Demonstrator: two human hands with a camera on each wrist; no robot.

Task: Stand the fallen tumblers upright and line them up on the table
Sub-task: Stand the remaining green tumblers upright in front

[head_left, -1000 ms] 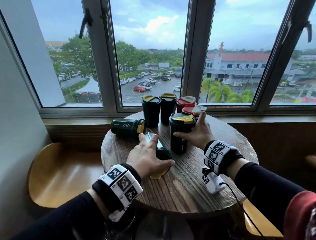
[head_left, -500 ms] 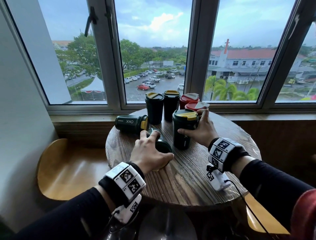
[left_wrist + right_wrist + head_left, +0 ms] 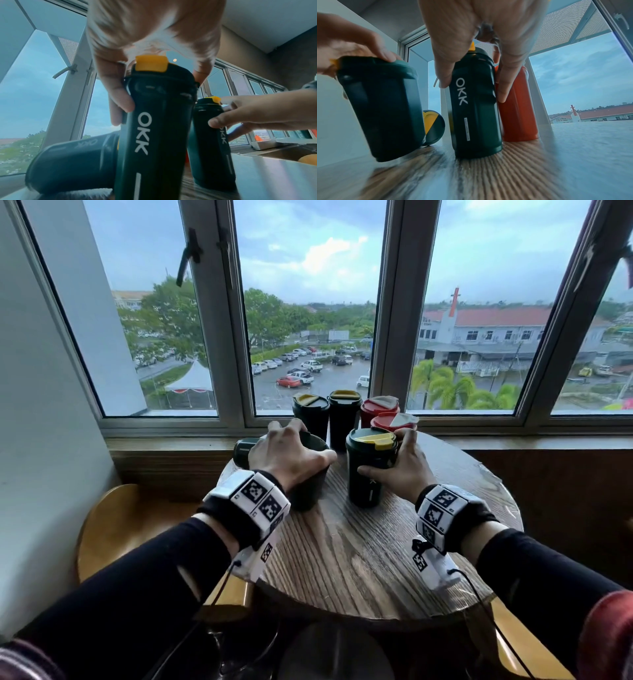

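Observation:
On the round wooden table [image 3: 359, 559], my left hand [image 3: 291, 453] grips the lid end of a dark green tumbler [image 3: 310, 491] from above. The right wrist view shows this tumbler [image 3: 382, 108] leaning a little, base down. My right hand [image 3: 400, 470] holds a second green tumbler with a yellow lid [image 3: 370, 470], upright at the table's middle. Another green tumbler [image 3: 243, 453] lies on its side behind my left hand, partly hidden. Two green tumblers [image 3: 344, 416] and two red tumblers [image 3: 394, 421] stand upright by the window.
The window sill [image 3: 171, 446] runs right behind the table's far edge. A curved wooden seat [image 3: 113, 525] sits low on the left. The table's near half shows bare wood grain. Black cables hang from both wrist units over the front edge.
My left hand has raised the green tumbler from lying on its side to nearly upright and moved it toward the window. My right hand has kept hold of its upright tumbler.

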